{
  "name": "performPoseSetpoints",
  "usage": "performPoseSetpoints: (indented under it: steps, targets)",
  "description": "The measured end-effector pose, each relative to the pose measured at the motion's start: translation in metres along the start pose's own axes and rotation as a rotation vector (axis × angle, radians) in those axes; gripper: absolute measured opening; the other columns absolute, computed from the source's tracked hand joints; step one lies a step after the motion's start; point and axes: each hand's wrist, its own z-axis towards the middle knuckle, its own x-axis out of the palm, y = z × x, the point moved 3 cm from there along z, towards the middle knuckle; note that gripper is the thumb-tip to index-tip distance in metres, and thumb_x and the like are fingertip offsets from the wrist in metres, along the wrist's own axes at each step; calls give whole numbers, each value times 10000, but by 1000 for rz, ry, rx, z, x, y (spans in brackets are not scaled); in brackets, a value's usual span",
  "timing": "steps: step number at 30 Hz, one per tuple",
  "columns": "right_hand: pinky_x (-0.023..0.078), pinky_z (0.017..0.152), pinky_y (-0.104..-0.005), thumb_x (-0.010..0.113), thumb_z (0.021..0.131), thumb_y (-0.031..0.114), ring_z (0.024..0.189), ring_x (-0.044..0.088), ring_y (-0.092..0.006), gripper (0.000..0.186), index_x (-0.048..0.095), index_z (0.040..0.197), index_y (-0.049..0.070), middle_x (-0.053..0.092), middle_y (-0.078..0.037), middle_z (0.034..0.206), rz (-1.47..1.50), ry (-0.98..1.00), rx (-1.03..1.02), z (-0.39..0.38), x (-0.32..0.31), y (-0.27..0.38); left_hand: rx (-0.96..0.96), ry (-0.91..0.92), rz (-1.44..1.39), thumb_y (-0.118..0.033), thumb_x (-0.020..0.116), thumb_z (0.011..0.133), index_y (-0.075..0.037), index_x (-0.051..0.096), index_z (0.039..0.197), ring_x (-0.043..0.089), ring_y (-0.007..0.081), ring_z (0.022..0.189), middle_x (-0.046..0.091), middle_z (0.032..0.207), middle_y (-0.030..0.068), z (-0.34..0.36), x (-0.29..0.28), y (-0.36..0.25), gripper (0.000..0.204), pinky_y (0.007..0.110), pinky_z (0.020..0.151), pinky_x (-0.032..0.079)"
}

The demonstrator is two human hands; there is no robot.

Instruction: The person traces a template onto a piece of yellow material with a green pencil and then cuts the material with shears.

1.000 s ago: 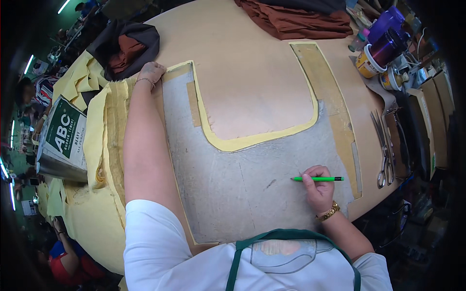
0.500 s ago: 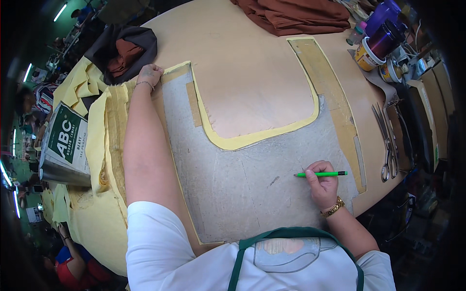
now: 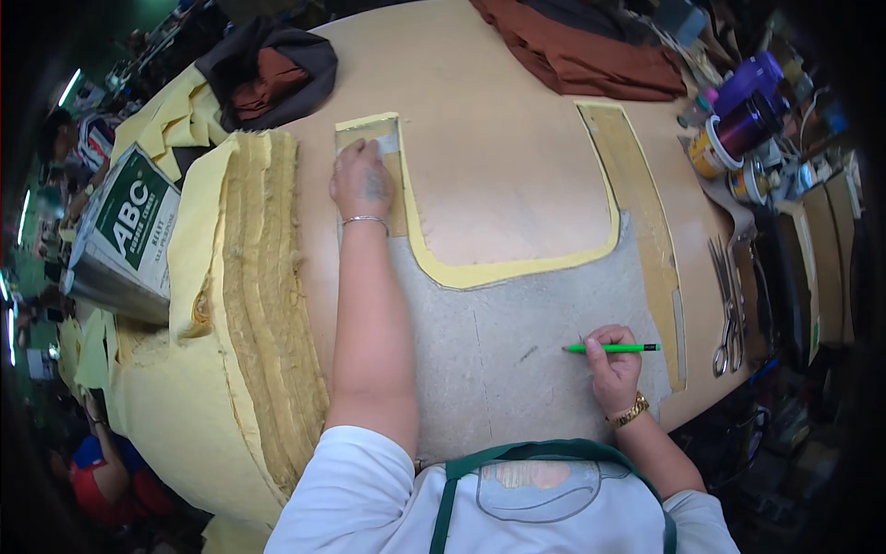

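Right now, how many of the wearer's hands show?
2: the left hand at the left side of the grey template, the right hand at its lower right, holding a green pencil.

The grey template (image 3: pixel 544 309) looks matt and scuffed, the green pencil (image 3: pixel 625 348) smooth, the yellow cloth (image 3: pixel 263 268) rough-edged, the scissors (image 3: pixel 728 319) metal.

The head view came from the left of two fisheye cameras worn side by side, looking steeply down over the table's (image 3: pixel 517 198) near edge and facing its far edge. It sat close: the wearer's shirt (image 3: pixel 360 485) filled the lower border. Outer edges bowed toward a dark rim.
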Motion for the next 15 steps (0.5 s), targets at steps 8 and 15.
performPoseSetpoints:
  steps: [8,15]
  targets:
    - [438,590,-210,573,822,120,671,531,-84,134,485,826,18,543,-35,738,292,336,9,163,135,53,-80,227,90,-111,403,800,-208,474,1191,229,200,1276,342,1332,9,-1,-4,-10,409,580,976,159]
    - [452,616,-283,637,748,207,661,567,-159,242,540,833,2,590,-92,734,23,388,-146,322,289,18,-33,243,57,-91,412,773,-191,475,1182,237,222,1272,331,1336,26,2,-6,-17,426,602,964,158]
